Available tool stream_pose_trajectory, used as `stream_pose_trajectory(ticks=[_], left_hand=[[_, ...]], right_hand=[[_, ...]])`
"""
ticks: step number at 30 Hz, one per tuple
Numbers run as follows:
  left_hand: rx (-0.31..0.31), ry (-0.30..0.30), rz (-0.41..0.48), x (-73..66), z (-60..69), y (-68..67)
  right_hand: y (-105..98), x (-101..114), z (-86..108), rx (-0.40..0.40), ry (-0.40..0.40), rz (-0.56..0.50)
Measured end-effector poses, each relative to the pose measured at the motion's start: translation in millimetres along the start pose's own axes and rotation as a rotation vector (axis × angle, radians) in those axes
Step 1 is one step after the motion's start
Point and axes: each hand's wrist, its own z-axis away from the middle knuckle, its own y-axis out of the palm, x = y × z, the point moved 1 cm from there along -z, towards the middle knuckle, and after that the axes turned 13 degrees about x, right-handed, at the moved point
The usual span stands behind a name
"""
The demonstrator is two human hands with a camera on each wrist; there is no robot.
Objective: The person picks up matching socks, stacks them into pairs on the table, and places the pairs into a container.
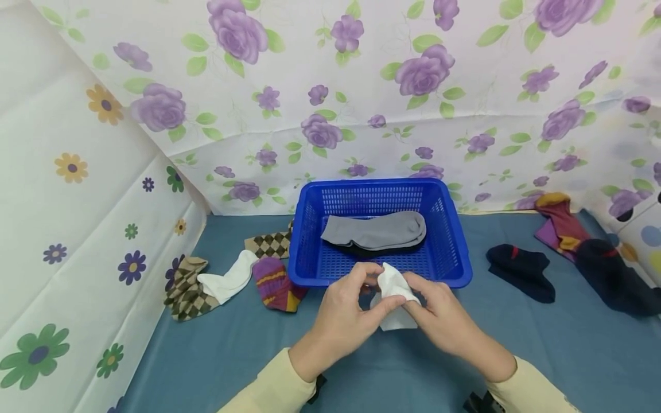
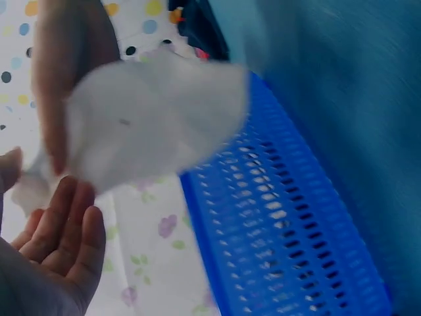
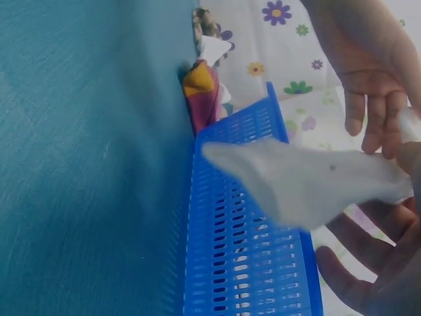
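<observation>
Both hands hold a white sock (image 1: 395, 287) in front of the blue basket's near rim, in the head view. My left hand (image 1: 343, 312) pinches it from the left between thumb and fingers; my right hand (image 1: 439, 312) pinches it from the right. The sock's loose part hangs below the fingers, and in the left wrist view the white sock (image 2: 158, 118) looks blurred. Inside the blue basket (image 1: 379, 184) a grey sock (image 1: 374, 230) lies on top of a black sock (image 1: 361, 251).
Left of the basket are another white sock (image 1: 229, 278), a checkered sock (image 1: 191, 292), a second checkered sock (image 1: 271, 245) and a striped maroon sock (image 1: 276, 285). On the right lie a dark sock (image 1: 521, 272), a larger dark sock (image 1: 611, 278) and a maroon-yellow sock (image 1: 563, 223). Flowered cloth (image 1: 320, 155) stands behind.
</observation>
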Motion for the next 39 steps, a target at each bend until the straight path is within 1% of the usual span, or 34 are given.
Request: stream_pose_trajectory(ticks=[2, 4, 6, 8, 9, 11, 13, 15, 16, 18, 21, 22, 24, 27, 29, 32, 34, 36, 37, 39], left_hand=[[-0.015, -0.003, 0.004, 3.6, 1.3, 0.2], [-0.003, -0.035, 0.020, 7.2, 2.3, 1.0], [0.037, -0.079, 0.048, 10.0, 2.6, 2.7], [0.086, -0.104, 0.076, 11.9, 2.4, 4.4], [0.107, -0.106, 0.085, 12.4, 2.2, 5.2], [0.126, -0.092, 0.082, 12.3, 1.7, 6.2], [0.120, -0.063, 0.054, 11.8, 1.6, 6.0], [0.107, -0.054, 0.017, 11.2, 1.4, 4.8], [0.104, -0.056, -0.003, 11.0, 1.3, 3.9], [0.111, -0.066, -0.022, 10.4, 1.3, 1.9], [0.139, -0.092, -0.029, 9.7, 1.6, 0.3], [0.148, -0.098, -0.031, 9.6, 1.6, 0.2], [0.158, -0.105, -0.042, 9.6, 1.7, 0.3], [0.154, -0.093, -0.073, 10.9, 3.3, 0.2], [0.143, -0.081, -0.089, 12.3, 4.9, -0.6], [0.118, -0.068, -0.092, 15.3, 8.0, -2.8], [0.106, -0.065, -0.077, 17.8, 10.3, -4.3], [0.106, -0.065, -0.065, 21.3, 13.3, -5.4], [0.114, -0.067, -0.060, 23.7, 15.1, -5.8], [0.155, -0.079, -0.055, 30.1, 19.5, -5.9]], right_hand=[[-1.5, 0.1, -0.8, 0.002, -0.025, -0.036], [-2.9, 0.3, -1.4, 0.008, -0.053, -0.065], [-4.0, 1.3, -1.3, 0.029, -0.080, -0.102], [-4.3, 2.6, -0.5, 0.059, -0.107, -0.160], [-4.2, 3.6, 0.0, 0.072, -0.120, -0.191], [-3.8, 5.2, 1.4, 0.082, -0.152, -0.251], [-3.5, 6.0, 2.4, 0.055, -0.177, -0.276], [-4.0, 6.0, 2.6, -0.003, -0.198, -0.267], [-4.8, 5.9, 2.5, -0.038, -0.206, -0.265], [-7.1, 5.6, 2.0, -0.099, -0.195, -0.271], [-11.2, 5.7, 0.5, -0.169, -0.204, -0.286], [-12.5, 5.8, 0.1, -0.184, -0.199, -0.292], [-14.5, 6.3, -0.3, -0.225, -0.183, -0.255], [-18.2, 6.6, 0.4, -0.280, -0.133, -0.205], [-20.6, 5.4, 2.4, -0.305, -0.088, -0.177], [-24.1, 0.7, 7.5, -0.309, -0.039, -0.177], [-25.1, -3.2, 12.1, -0.287, 0.000, -0.175], [-24.9, -6.3, 16.7, -0.236, 0.031, -0.185], [-24.5, -7.6, 19.0, -0.202, 0.045, -0.190], [-22.8, -10.5, 22.9, -0.127, 0.067, -0.201]])
